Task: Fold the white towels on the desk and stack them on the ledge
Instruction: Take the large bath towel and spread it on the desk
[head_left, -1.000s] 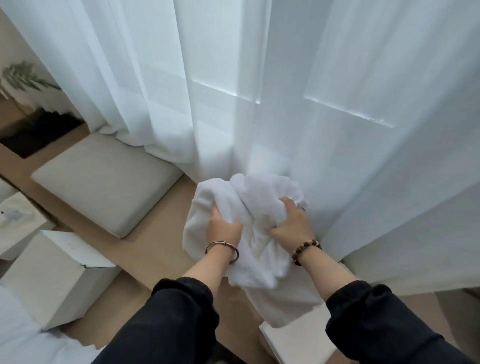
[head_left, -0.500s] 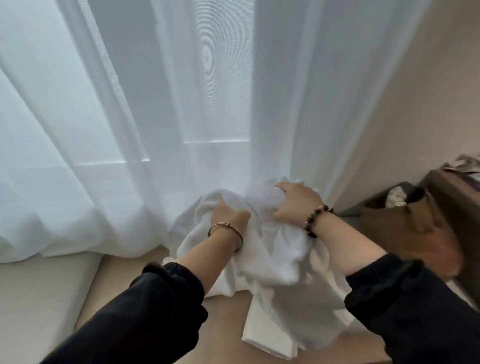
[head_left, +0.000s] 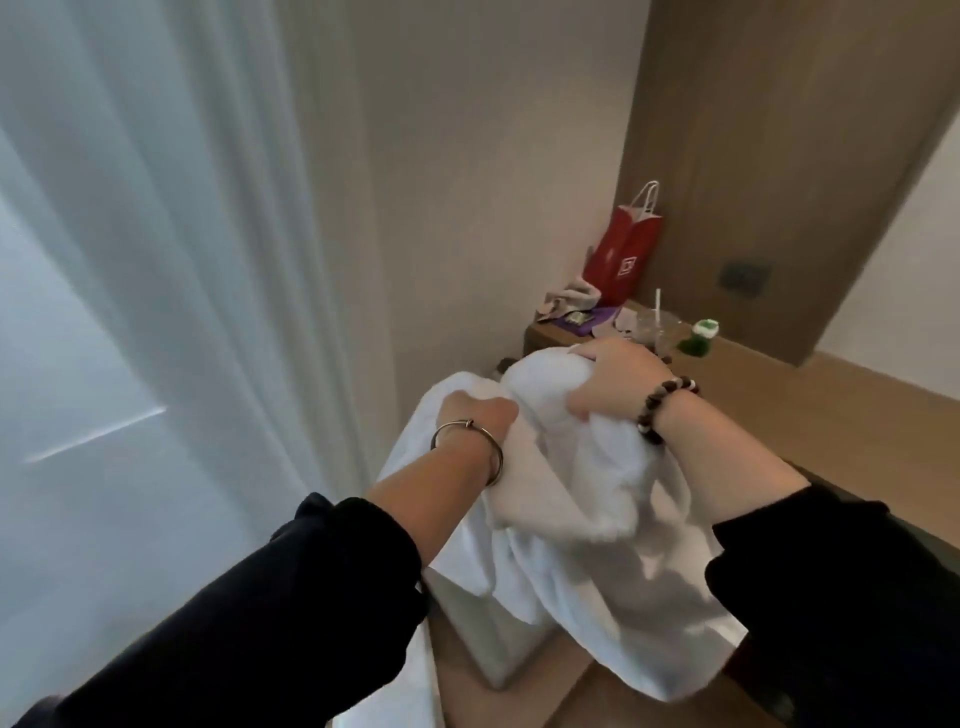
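- Fingers of the left hand (head_left: 475, 415) are curled tight into a fist on a fold of the white towel (head_left: 582, 519); fingers of the right hand (head_left: 608, 379) are spread over and clamped on its bunched top.
- That towel is up in the air between the two hands, crumpled into a ball at the top, with loose ends hanging down below the forearms. It rests on nothing that can be seen.
- Its hanging length runs mostly downward and a little toward the person, so no clear edge or corner shows yet.
- Ahead and to the right lies the wooden tabletop (head_left: 779, 395), with a red paper bag (head_left: 623, 249), a plastic cup (head_left: 655, 327) and other small clutter at its far end.
- My reading: the right hand is nearer that tabletop, and the bundle sits just short of its near edge, so the coming move is a short carry forward and right, then spreading the cloth flat for folding.
- Whether the ledge is in view I cannot tell.
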